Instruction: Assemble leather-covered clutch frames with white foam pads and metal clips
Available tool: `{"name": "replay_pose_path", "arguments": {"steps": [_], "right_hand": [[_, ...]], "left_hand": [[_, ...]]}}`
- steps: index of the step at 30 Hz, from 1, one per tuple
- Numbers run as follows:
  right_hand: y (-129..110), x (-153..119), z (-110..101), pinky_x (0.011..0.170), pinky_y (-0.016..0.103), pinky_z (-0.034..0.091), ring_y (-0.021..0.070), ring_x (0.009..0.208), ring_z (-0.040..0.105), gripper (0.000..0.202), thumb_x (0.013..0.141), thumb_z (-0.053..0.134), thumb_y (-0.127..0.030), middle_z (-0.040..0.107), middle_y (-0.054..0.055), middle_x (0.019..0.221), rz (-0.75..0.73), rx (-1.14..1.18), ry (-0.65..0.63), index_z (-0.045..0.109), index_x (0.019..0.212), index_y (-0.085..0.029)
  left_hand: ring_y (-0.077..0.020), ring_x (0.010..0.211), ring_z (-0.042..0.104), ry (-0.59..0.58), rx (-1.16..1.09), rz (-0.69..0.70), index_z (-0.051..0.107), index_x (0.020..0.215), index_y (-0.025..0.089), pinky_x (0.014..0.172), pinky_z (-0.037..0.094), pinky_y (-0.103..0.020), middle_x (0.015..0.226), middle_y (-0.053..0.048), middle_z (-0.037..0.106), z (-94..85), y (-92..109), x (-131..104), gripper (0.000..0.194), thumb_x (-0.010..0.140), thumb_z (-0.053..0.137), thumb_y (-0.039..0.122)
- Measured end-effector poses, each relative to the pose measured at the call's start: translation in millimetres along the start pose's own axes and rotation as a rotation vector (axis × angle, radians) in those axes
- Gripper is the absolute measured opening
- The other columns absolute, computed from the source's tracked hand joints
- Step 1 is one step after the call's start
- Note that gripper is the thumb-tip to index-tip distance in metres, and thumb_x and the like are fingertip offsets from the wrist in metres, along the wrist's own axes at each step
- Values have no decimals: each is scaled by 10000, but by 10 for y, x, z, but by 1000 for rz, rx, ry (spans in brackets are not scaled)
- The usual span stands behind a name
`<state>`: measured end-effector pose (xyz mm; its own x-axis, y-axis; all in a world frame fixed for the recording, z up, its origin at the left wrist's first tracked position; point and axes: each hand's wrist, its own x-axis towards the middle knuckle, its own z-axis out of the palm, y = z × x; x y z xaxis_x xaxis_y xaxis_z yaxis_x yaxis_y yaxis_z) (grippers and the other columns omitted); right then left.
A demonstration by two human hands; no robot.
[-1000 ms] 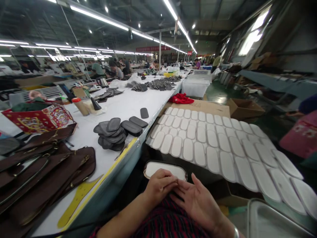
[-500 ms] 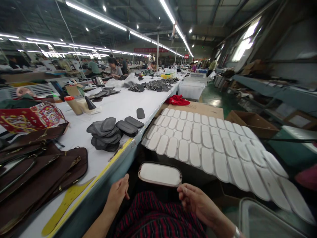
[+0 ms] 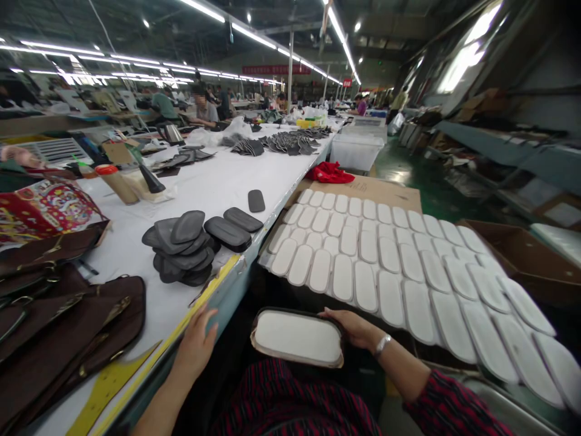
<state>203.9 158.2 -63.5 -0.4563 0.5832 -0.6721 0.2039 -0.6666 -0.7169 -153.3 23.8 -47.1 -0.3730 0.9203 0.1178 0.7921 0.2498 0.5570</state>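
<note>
While the white-faced oval piece (image 3: 297, 334) sat at the bottom centre of the frame, the right hand (image 3: 356, 330) had moved from its lower right corner to its upper right end, with fingers against the dark rim; what they did underneath was hidden, so whether they pinched it could not be told. The left hand (image 3: 197, 339) had swung away to the lower left, its fingers loosely spread near the yellow strip (image 3: 218, 281) along the table edge, which seemed to leave the piece to the right hand alone. Its face looked smooth and matte, framed by that rim, with a crinkled, brownish lower edge. At right, rows of similar pale, rounded panels (image 3: 390, 298) overlapped on brown cardboard (image 3: 385, 189). Left of centre, dark grey oval pads (image 3: 186, 245) lay heaped on the white table (image 3: 218, 181), and brown leathery bags (image 3: 104, 327) with metallic fittings filled the lower left.
</note>
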Motion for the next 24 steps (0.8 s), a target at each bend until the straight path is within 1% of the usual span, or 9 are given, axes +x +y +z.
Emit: {"name": "replay_pose_path", "arguments": {"steps": [2, 3, 5, 8, 10, 14, 19, 22, 24], "right_hand": [[-47, 81, 26, 509, 239, 412, 120, 550, 531, 408, 735, 587, -532, 614, 17, 647, 91, 27, -97, 633, 844, -141], [-64, 107, 30, 521, 241, 426, 121, 557, 543, 409, 733, 592, -534, 617, 18, 649, 122, 37, -136, 629, 832, -139], [-84, 132, 24, 557, 248, 451, 123, 583, 565, 400, 731, 603, -529, 627, 22, 668, 158, 45, -193, 625, 807, -137], [-82, 119, -9, 625, 252, 466, 126, 649, 587, 395, 736, 604, -523, 649, 30, 732, 156, 29, -261, 633, 834, -141], [-70, 97, -36, 652, 257, 464, 129, 676, 590, 409, 742, 592, -531, 657, 34, 766, 136, -4, -302, 640, 876, -147], [-104, 44, -91, 783, 292, 439, 148, 792, 583, 451, 764, 555, -546, 662, 44, 889, 38, -138, -379, 648, 951, -146], [-316, -23, -147, 1009, 317, 271, 182, 1032, 492, 416, 762, 563, -528, 630, 16, 1062, -109, -393, -476, 668, 958, -178], [-399, -12, -106, 1016, 314, 274, 189, 1061, 490, 438, 764, 538, -558, 622, 15, 1098, -117, -517, -486, 667, 973, -195], [-399, 45, -35, 969, 321, 348, 194, 1044, 522, 504, 778, 490, -592, 622, 39, 1108, -78, -580, -469, 649, 1020, -179]], "left_hand": [[-222, 1302, 284, -53, -8, 220, 319, 1329, 169, 1060, 267, -410, 1419, -94, 310, 82, 515, 159, 527, 837, 386, 346], [-206, 1307, 276, -151, -9, 343, 254, 1365, 169, 1069, 253, -394, 1431, -94, 292, 154, 789, 216, 565, 845, 399, 336], [-219, 1281, 323, -387, 11, 563, 312, 1346, 172, 1078, 224, -412, 1381, -90, 387, 338, 1280, 298, 586, 816, 476, 357], [-262, 1098, 527, -699, 78, 633, 476, 1241, 137, 967, 378, -415, 1201, -121, 570, 611, 1718, 391, 547, 755, 569, 370], [-263, 981, 597, -811, 105, 642, 579, 1132, 162, 859, 454, -375, 1083, -101, 641, 722, 1810, 444, 430, 739, 590, 334], [-226, 939, 615, -839, 105, 717, 628, 1038, 221, 815, 464, -312, 1028, -41, 669, 774, 1769, 446, 298, 756, 581, 309], [-255, 1063, 546, -713, 267, 877, 481, 1217, 159, 860, 439, -388, 1248, -102, 538, 781, 1679, 221, 430, 832, 499, 349], [-256, 1135, 494, -645, 269, 914, 420, 1272, 147, 912, 410, -410, 1302, -113, 486, 764, 1597, 162, 488, 847, 475, 381], [-242, 1120, 511, -631, 248, 898, 446, 1252, 148, 919, 413, -392, 1270, -110, 520, 705, 1503, 203, 477, 839, 493, 382]]}}
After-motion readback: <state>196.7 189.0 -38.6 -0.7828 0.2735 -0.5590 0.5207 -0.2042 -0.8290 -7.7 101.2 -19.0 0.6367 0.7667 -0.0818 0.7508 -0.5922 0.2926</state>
